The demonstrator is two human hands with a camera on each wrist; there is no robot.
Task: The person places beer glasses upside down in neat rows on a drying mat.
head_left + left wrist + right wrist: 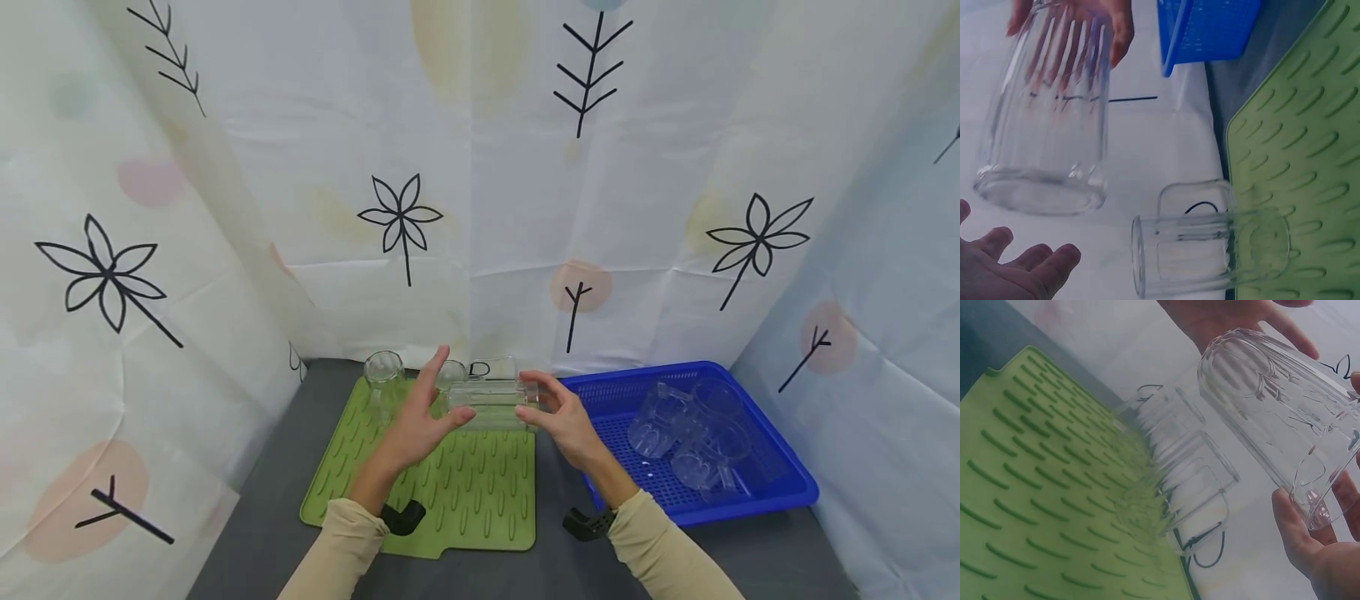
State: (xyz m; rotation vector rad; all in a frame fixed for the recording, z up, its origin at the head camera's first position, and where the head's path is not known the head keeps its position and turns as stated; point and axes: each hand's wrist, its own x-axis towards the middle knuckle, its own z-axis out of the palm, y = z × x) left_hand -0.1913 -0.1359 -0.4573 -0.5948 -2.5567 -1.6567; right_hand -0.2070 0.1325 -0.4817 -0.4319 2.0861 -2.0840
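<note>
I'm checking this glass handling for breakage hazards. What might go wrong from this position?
The ribbed glass lies sideways in the air, gripped at one end only by the right hand; the left hand is open at the other end, so the glass may slip. It hangs just above the glasses standing at the back of the green mat; coming down, it might knock them. Those glasses stand near the mat's far edge and may tip.

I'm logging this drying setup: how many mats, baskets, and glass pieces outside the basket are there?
Green mat: 1
Blue basket: 1
Ribbed glass held by the right hand: 1
Glass pieces standing on the mat: 3
Total: 6
</note>
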